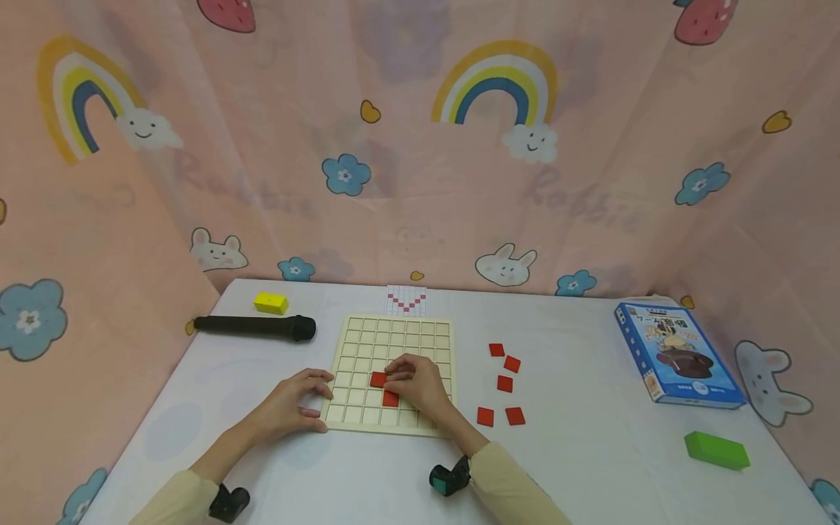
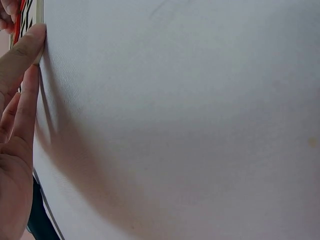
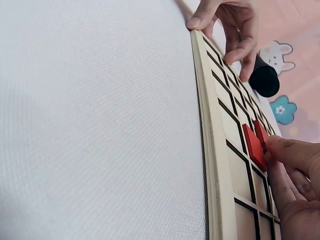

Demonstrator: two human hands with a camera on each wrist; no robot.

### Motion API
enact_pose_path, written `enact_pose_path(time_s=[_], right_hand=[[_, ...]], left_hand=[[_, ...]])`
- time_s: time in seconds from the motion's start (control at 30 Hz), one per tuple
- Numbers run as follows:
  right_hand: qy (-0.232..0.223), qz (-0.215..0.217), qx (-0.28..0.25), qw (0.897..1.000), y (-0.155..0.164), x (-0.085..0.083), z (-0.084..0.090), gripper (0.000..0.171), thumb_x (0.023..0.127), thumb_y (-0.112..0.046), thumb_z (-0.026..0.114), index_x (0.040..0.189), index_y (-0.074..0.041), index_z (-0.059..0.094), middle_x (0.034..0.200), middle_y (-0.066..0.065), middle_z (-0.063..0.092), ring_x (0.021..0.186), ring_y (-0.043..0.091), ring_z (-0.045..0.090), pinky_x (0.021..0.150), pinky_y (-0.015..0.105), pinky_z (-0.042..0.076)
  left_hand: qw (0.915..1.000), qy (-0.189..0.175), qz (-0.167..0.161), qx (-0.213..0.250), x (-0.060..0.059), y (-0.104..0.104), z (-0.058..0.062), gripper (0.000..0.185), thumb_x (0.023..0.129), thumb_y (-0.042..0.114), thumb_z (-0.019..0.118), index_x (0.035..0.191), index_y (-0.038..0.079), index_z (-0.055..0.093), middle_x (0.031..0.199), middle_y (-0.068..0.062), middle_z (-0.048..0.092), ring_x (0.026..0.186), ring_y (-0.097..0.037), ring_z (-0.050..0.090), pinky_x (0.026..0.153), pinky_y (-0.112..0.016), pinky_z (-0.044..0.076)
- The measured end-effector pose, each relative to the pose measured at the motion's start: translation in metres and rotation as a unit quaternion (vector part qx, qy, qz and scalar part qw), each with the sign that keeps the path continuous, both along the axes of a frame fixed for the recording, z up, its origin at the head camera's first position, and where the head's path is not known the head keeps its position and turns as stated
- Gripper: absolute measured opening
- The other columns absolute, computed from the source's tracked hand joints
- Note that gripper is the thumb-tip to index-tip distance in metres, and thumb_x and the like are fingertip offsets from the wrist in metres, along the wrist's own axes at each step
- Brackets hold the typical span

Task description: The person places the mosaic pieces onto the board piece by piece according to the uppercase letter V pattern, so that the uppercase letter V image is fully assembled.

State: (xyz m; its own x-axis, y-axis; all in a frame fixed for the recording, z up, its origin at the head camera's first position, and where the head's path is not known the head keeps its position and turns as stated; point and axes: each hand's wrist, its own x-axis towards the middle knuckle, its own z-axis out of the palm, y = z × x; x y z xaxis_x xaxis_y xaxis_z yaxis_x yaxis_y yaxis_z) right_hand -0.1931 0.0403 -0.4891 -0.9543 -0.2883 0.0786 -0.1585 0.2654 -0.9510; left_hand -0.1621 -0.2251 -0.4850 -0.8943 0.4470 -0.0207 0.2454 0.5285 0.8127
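A cream gridded board (image 1: 367, 415) lies on the white table. My left hand (image 1: 294, 403) rests its thumb and fingertips along the board's left side, the thumb near the front corner. Over the grid, my right hand (image 1: 420, 386) pinches at the edge of a red square tile (image 1: 377, 379) with thumb and fingers; its fingertips are partly hidden in the head view. Another red tile (image 1: 390, 399) lies diagonally beside it, just under the right thumb. Both tiles (image 3: 254, 147) show close together in the right wrist view. The left wrist view shows the left fingers (image 2: 25, 50) against the board's edge.
Several loose red tiles (image 1: 504, 383) lie right of the board. A small pattern card (image 1: 407, 300) with a red V sits behind it. A black microphone (image 1: 252, 327) and yellow block (image 1: 271, 303) are at left; a blue box (image 1: 679, 355) and green block (image 1: 717, 450) are at right.
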Motion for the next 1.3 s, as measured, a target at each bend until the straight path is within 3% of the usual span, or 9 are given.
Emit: enact_pose_path(time_s=[0.73, 1.13, 1.3], right_hand=[[-0.014, -0.001, -0.010, 1.000, -0.0023, 0.0000, 0.0008, 0.021, 0.078, 0.003, 0.076, 0.097, 0.005, 0.065, 0.092, 0.015, 0.070, 0.082, 0.024, 0.070, 0.076, 0.025, 0.058], [0.024, 0.004, 0.017, 1.000, -0.0049, -0.0021, 0.0008, 0.018, 0.077, 0.006, 0.076, 0.092, 0.005, 0.067, 0.089, 0.015, 0.070, 0.078, 0.024, 0.070, 0.069, 0.019, 0.057], [0.039, 0.002, 0.038, 0.999, -0.0075, -0.0039, 0.0005, 0.017, 0.075, 0.003, 0.078, 0.088, 0.003, 0.067, 0.084, 0.012, 0.070, 0.070, 0.015, 0.066, 0.065, 0.016, 0.055]], left_hand=[[0.9998, -0.016, 0.008, 0.010, 0.0008, 0.0009, 0.0009, 0.040, 0.063, 0.007, 0.088, 0.095, 0.007, 0.063, 0.133, -0.017, 0.047, 0.125, -0.043, 0.041, 0.075, -0.017, 0.056], [0.9997, -0.017, 0.009, 0.011, 0.0008, 0.0010, 0.0007, 0.040, 0.064, 0.007, 0.087, 0.095, 0.007, 0.062, 0.134, -0.017, 0.047, 0.126, -0.043, 0.041, 0.075, -0.017, 0.056], [0.9997, -0.019, 0.015, 0.008, 0.0005, 0.0010, 0.0005, 0.040, 0.064, 0.007, 0.087, 0.095, 0.007, 0.063, 0.134, -0.016, 0.047, 0.126, -0.042, 0.041, 0.075, -0.017, 0.056]])
